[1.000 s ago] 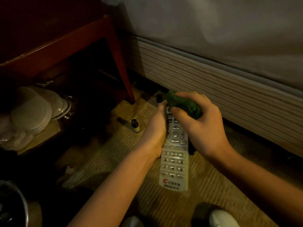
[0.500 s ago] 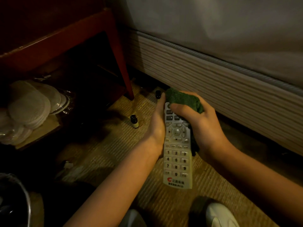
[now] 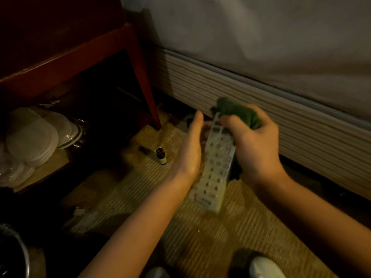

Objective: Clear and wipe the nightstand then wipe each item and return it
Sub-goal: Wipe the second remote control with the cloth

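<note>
- Your left hand (image 3: pixel 188 151) is alongside the white remote control (image 3: pixel 215 167), on its left edge. Fingers look mostly straight, thumb up; the palm side is hidden, so I can't tell whether it grips or just props it.
- Your right hand (image 3: pixel 255 145) is curled round a bunched green cloth (image 3: pixel 239 115) and presses it on the remote's top end.
- The remote is held off the floor, tilted, button side up, its far end under the cloth. It's motion-blurred, so the exact pose is unclear.
- Step, by my read: wiping the remote — not back on the nightstand (image 3: pixel 66 57) yet.
- Risks:
  - If the left hand is only propping, cloth pressure at the far end could lever the remote out and drop it on the woven mat (image 3: pixel 200 237).
  - A small dark-capped bottle (image 3: pixel 161 156) stands upright on the mat just left of your left wrist — a sideways swing knocks it over.
  - Rubbing hard across the keys can press buttons.
  - Low light: easy to miss grime, or the other small things near the nightstand leg (image 3: pixel 146 91).
- A stack of white round pads (image 3: pixel 30 141) sits on the low shelf at left, well apart from both hands.
</note>
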`<state>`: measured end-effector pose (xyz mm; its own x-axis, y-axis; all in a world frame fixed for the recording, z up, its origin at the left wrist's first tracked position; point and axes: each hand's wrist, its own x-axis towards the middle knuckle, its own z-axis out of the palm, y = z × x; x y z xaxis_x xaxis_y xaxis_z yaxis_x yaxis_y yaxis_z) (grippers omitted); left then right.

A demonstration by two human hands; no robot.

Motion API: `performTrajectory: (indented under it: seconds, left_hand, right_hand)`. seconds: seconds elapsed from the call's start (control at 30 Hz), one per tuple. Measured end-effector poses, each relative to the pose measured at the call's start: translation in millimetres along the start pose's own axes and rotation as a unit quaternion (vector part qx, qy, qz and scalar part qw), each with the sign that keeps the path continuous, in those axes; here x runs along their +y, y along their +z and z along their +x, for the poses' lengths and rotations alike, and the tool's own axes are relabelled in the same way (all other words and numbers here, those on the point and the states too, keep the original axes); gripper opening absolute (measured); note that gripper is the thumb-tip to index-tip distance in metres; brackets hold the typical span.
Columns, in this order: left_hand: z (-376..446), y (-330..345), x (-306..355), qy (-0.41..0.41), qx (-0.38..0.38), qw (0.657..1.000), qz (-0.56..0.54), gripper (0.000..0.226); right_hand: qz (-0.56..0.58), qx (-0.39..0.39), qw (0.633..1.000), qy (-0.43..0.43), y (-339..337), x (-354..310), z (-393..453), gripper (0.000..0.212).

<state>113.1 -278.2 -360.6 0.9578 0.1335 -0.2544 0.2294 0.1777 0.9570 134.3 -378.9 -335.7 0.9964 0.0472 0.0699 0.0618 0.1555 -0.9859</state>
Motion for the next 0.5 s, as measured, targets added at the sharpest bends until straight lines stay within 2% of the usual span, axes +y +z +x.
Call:
performTrajectory:
  seconds: [0.03, 0.13, 0.23, 0.3, 0.37, 0.43, 0.5]
  left_hand:
    - [-5.6, 1.7, -2.6, 0.022, -0.016, 0.999, 0.019, 0.064]
    - [-23.6, 7.2, -12.4, 0.078, -0.036, 0.985, 0.15, 0.036]
    - [-17.3, 9.0, -23.4, 0.149, 0.005, 0.951, 0.272, 0.048]
    - [-15.3, 8.2, -24.0, 0.163, 0.001, 0.952, 0.259, 0.054]
    - [-13.7, 4.4, -23.4, 0.147, -0.034, 0.967, 0.207, 0.049]
    - [-13.2, -0.6, -14.7, 0.125, -0.071, 0.974, 0.175, 0.04]
    - [-13.6, -4.3, -4.9, 0.086, -0.109, 0.98, 0.141, 0.037]
  right_hand:
    - [-0.018, 0.034, 0.999, -0.023, -3.9, -2.9, 8.7, 0.013]
    - [-0.044, 0.121, 0.989, -0.076, -12.1, -8.0, 27.8, 0.015]
    - [-0.033, 0.153, 0.985, -0.072, -13.6, -6.3, 31.3, 0.018]
    - [-0.001, 0.124, 0.991, -0.042, -16.8, -8.6, 31.6, 0.019]
    - [0.065, 0.05, 0.996, 0.02, -25.2, -11.8, 35.2, 0.016]
    - [0.128, -0.039, 0.987, 0.088, -35.0, -13.8, 39.3, 0.039]
    - [0.139, -0.092, 0.98, 0.113, -38.6, -15.2, 40.5, 0.058]
